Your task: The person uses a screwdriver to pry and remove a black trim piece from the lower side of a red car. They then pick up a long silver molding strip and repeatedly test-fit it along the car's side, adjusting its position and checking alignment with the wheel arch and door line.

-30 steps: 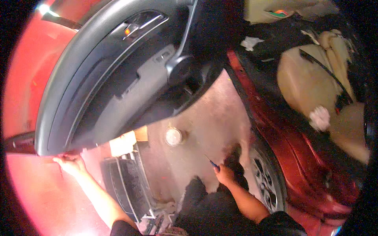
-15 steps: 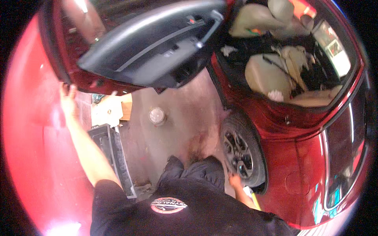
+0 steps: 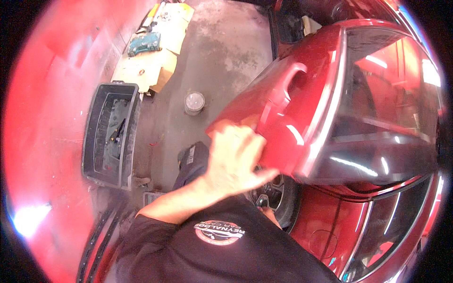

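My left hand (image 3: 236, 158) lies against the rear lower part of a red car door (image 3: 278, 137), its fingers spread and the thumb stretched out to the right. A red pull handle (image 3: 283, 87) sits higher on the same door, beside the window (image 3: 373, 85). Low by the car's wheel (image 3: 278, 200) is my right hand (image 3: 266, 214), partly covered by my black shirt. Its fingers are too hidden to show whether they hold anything.
To the left stands a dark grey plastic bin (image 3: 88, 151) with black parts inside. Beyond it, a teal case (image 3: 144, 43) rests on cardboard (image 3: 177, 33). A round, clear-sided container (image 3: 194, 102) stands on the floor. A red panel (image 3: 42, 122) lines the left side.
The door has swung from wide open toward the car body. My left hand has come from the door's far-left edge to its outer face near my body. My right hand stays low by the wheel.
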Available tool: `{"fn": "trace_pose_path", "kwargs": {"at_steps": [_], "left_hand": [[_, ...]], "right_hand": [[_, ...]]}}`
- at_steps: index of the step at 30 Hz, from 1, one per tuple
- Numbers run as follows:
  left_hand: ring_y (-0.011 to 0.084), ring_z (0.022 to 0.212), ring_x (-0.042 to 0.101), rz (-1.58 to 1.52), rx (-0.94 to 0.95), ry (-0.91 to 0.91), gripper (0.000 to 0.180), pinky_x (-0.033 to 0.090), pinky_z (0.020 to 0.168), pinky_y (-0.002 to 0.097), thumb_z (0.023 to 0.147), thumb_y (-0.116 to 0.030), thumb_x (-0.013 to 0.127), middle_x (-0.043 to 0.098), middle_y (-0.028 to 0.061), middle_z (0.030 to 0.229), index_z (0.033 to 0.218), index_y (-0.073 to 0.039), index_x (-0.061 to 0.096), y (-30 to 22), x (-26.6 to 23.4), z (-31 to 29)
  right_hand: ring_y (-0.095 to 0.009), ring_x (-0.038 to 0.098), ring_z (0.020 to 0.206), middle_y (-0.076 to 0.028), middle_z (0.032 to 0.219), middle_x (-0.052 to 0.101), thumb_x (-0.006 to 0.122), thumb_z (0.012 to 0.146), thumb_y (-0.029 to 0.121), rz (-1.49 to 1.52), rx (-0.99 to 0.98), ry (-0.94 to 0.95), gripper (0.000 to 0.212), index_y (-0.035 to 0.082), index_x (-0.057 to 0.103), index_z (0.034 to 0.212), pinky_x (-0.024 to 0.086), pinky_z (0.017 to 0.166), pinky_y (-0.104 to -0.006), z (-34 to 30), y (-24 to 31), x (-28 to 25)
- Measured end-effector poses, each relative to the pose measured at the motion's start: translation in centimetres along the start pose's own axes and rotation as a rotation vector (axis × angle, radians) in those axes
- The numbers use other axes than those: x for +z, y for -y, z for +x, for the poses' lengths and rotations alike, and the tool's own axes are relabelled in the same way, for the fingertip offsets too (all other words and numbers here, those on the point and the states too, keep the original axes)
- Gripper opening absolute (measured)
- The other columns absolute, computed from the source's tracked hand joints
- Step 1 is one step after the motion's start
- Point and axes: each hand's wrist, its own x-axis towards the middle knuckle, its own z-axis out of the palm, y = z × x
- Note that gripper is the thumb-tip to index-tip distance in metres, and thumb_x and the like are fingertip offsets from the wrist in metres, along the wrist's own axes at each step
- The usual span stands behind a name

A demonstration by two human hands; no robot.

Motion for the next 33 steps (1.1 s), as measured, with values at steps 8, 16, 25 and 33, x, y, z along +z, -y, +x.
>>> {"fn": "trace_pose_path", "kwargs": {"at_steps": [8, 16, 25, 33], "left_hand": [[0.0330, 0.113, 0.058, -1.071, 0.167, 0.687, 0.053, 0.048, 0.093, 0.0458, 0.083, -0.031, 0.073, 0.060, 0.0180, 0.117, 0.121, 0.003, 0.058, 5.2, 6.3, -1.7], [0.0297, 0.090, 0.066, -0.575, -0.425, 0.783, 0.034, 0.053, 0.081, 0.0399, 0.084, -0.019, 0.071, 0.069, 0.0112, 0.096, 0.112, -0.001, 0.064, 26.1, 10.3, 6.0], [0.0280, 0.091, 0.065, -0.467, -0.618, 1.065, 0.036, 0.052, 0.081, 0.0381, 0.086, -0.021, 0.071, 0.070, 0.0109, 0.095, 0.115, -0.002, 0.064, 35.9, 18.6, 13.9], [0.0270, 0.089, 0.069, -0.177, -0.808, 1.097, 0.036, 0.053, 0.083, 0.0369, 0.086, -0.023, 0.072, 0.070, 0.0144, 0.095, 0.114, -0.001, 0.064, 46.7, 30.2, 25.2]], "right_hand": [[-0.031, 0.065, 0.077, -0.018, 0.083, 0.067, 0.067, 0.088, 0.035, 0.092, 0.108, 0.001, 0.039, -0.003, 0.061, 0.097, 0.050, 0.073, -0.0422, 2.1, 10.4, 1.0], [-0.029, 0.064, 0.075, -0.017, 0.084, 0.066, 0.071, 0.087, 0.030, 0.064, 0.217, 0.114, 0.037, -0.002, 0.057, 0.098, 0.050, 0.071, -0.0408, -0.4, 13.8, 7.5], [-0.031, 0.066, 0.089, -0.019, 0.094, 0.068, 0.077, 0.078, 0.026, 0.206, 0.450, 0.148, 0.045, -0.003, 0.055, 0.105, 0.051, 0.081, -0.0401, 12.9, 30.7, 0.6], [-0.043, 0.060, 0.105, -0.030, 0.107, 0.063, 0.065, 0.075, 0.025, -0.232, 0.072, 0.403, 0.047, -0.007, 0.059, 0.109, 0.048, 0.090, -0.0437, 36.8, 40.0, -5.9]]}}
